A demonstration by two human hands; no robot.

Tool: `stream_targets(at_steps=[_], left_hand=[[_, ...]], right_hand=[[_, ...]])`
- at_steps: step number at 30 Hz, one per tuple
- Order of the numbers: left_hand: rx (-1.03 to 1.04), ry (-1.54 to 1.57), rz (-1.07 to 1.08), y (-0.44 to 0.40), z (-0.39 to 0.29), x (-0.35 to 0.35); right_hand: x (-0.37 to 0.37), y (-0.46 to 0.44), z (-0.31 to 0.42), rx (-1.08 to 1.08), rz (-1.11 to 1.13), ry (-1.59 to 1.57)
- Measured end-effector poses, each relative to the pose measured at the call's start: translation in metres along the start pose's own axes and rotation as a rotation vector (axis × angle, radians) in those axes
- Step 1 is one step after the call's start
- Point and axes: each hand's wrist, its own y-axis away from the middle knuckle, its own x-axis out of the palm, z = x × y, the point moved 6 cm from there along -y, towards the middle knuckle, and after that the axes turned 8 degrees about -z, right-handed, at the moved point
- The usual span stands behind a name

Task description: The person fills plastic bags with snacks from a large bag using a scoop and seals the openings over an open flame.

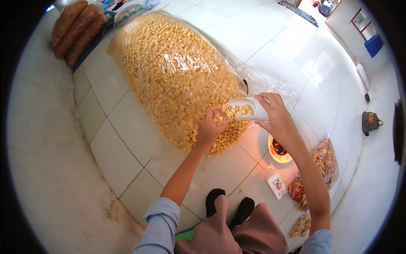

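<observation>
My right hand (275,115) grips a white scoop (259,109) from behind, with several pale yellow, ring-like snack pieces (241,111) lying in its trough. At the scoop's mouth, my left hand (209,129) has its fingers curled round a few of the same pieces. Both hands are over the near end of a very large clear plastic bag (177,61) full of these snacks, which lies on its side. Loose snacks (226,142) show at the bag's mouth, under and beside my left hand. The handle of the scoop is mostly hidden by my right hand.
A glowing bowl (280,156) with dark contents stands below my right wrist. Near it lie a small white packet (277,185) and bags of colourful wrapped items (325,158). Reddish-brown sacks (78,31) are at the back left. White tiled floor (122,139) runs around the bag.
</observation>
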Motion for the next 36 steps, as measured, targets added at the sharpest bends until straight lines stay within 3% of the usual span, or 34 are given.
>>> stream_targets(at_steps=[2,7,12,16,18,21,25,27,29,33,36], left_hand=[[0.029,-0.039,-0.025,-0.001,-0.002,0.002],[0.005,-0.169,-0.031,-0.004,-0.004,-0.002],[0.136,-0.247,-0.089,-0.007,-0.004,-0.006],[0.139,-0.202,-0.122,-0.007,-0.006,-0.011],[-0.017,-0.226,-0.053,-0.005,0.003,-0.013],[-0.149,-0.176,-0.047,-0.002,0.006,-0.023],[-0.11,-0.047,-0.103,0.002,0.025,-0.022],[0.043,0.076,-0.235,0.002,0.025,-0.026],[-0.036,0.049,-0.188,0.004,0.03,-0.025],[-0.119,0.125,-0.139,0.007,0.04,-0.017],[-0.109,0.201,-0.072,0.003,0.039,-0.012]], right_hand=[[-0.001,-0.002,0.009,-0.073,0.005,0.15],[0.001,-0.001,0.01,-0.074,-0.01,0.152],[0.002,0.0,0.01,-0.088,-0.004,0.148],[0.004,-0.001,-0.006,0.042,0.007,0.034],[0.012,0.002,-0.022,0.098,0.003,0.001],[0.047,0.014,-0.049,0.165,-0.011,-0.063],[0.138,0.054,-0.056,0.248,0.136,0.077],[0.18,0.069,-0.056,0.315,0.143,0.074],[0.205,0.078,-0.055,0.378,0.146,0.072],[0.221,0.081,-0.048,0.429,0.027,-0.084],[0.212,0.066,-0.049,0.287,-0.122,-0.001]])
